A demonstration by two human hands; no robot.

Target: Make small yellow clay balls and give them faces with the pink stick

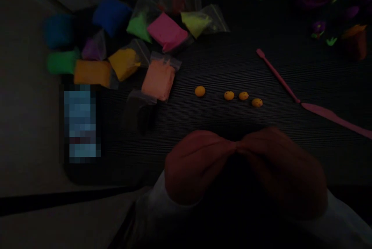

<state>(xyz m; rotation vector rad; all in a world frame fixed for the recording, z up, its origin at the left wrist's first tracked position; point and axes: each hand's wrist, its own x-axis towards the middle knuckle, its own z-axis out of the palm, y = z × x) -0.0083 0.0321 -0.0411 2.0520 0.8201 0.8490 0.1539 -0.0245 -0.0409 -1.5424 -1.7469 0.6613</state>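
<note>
The bench (186,119) beneath me is showing a dark surface of fine, straight ridges. Soft, putty-like lumps are sitting in crinkled clear bags at the far left: a squarish peach lump (158,78) with a ragged top, a smooth pink block (167,30), a rumpled yellow lump (124,63) and an orange slab (92,72). A slim pink stick (280,78) with a rounded end is lying aslant at the right, its thin tip just beside a flat pink blade (328,114).

Beyond my hands, four small yellow-orange pieces are resting on the ridges. The plain ball (200,91) is looking smooth and round, lying apart at the left; the three speckled balls (229,95) are forming a loose row to its right, slightly oval and carrying small dark marks.

My left fingers (213,142) and right fingers (258,142) are bunching inward, bent and drawn in close, their tips meeting just nearer to me than that row. I cannot tell whether they are pinching anything between them. My backs of hands are facing upward, my wrists are angling in from both sides, and pale sleeves (159,196) are covering them.
</note>
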